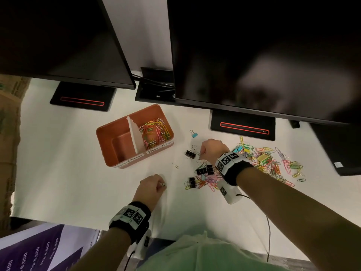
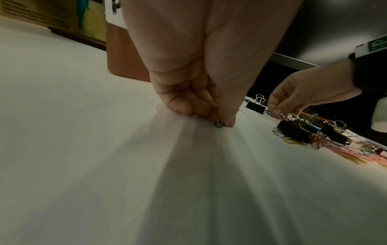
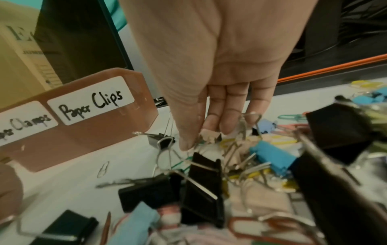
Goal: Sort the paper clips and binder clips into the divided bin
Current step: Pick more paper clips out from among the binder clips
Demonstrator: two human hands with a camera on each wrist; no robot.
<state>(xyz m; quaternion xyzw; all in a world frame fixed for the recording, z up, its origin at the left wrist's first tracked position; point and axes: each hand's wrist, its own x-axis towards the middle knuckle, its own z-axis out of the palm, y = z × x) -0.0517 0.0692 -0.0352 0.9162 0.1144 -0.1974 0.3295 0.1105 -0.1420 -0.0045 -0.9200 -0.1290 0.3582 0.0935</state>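
Observation:
An orange divided bin [image 1: 103,133] stands at mid table. Its right compartment holds coloured paper clips [image 1: 156,132] behind the "Paper Clips" label [image 3: 90,102]; the left compartment is bare. My left hand [image 1: 161,187] is down on the table in front of the bin, pinching a small dark-green paper clip [image 2: 218,125]. My right hand [image 1: 200,155] pinches the wire handle [image 2: 278,114] of a black binder clip [image 1: 204,170] in a cluster. A mixed pile of clips [image 1: 269,163] spreads to the right of that wrist.
A lone black binder clip [image 1: 190,153], a blue one [image 1: 194,134] and a silver paper clip [image 1: 175,165] lie between bin and pile. Two monitors overhang the back, with stands [image 1: 242,126] on the table. The table's front edge [image 1: 58,222] is close to me.

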